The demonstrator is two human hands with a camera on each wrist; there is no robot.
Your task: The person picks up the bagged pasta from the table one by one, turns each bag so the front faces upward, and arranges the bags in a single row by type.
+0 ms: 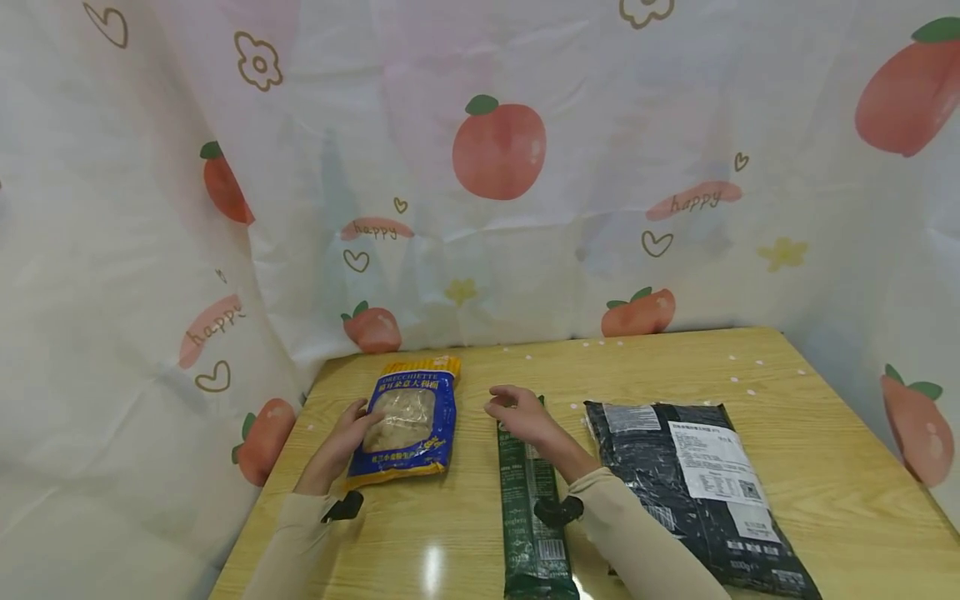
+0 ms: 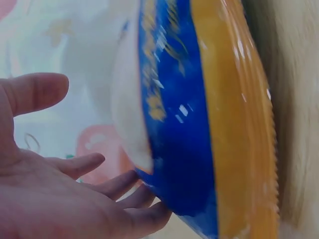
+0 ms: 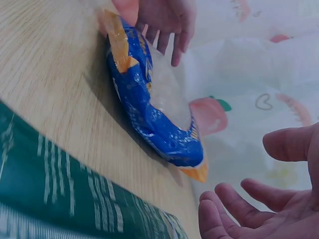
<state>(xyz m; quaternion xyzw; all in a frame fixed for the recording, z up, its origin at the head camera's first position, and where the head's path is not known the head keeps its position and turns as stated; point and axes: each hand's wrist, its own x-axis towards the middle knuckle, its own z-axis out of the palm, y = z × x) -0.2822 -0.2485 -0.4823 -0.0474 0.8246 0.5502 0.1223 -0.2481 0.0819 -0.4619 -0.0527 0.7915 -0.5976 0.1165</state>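
Note:
A blue and yellow bag of orecchiette pasta lies on the table, its clear window showing pale pasta. At its left side is my left hand, fingers loosely extended and thumb apart; in the left wrist view the fingertips are right at the bag's blue edge. My right hand hovers over the far end of a green spaghetti packet, with relaxed, slightly bent fingers and nothing in its grasp. From the right wrist view, the orecchiette bag lies beyond the spread fingers of this hand.
To the right lies a large black plastic package with white labels, partly behind my right forearm. The wooden table meets a fruit-printed white curtain at the back and sides. Small white specks dot the far part of the tabletop.

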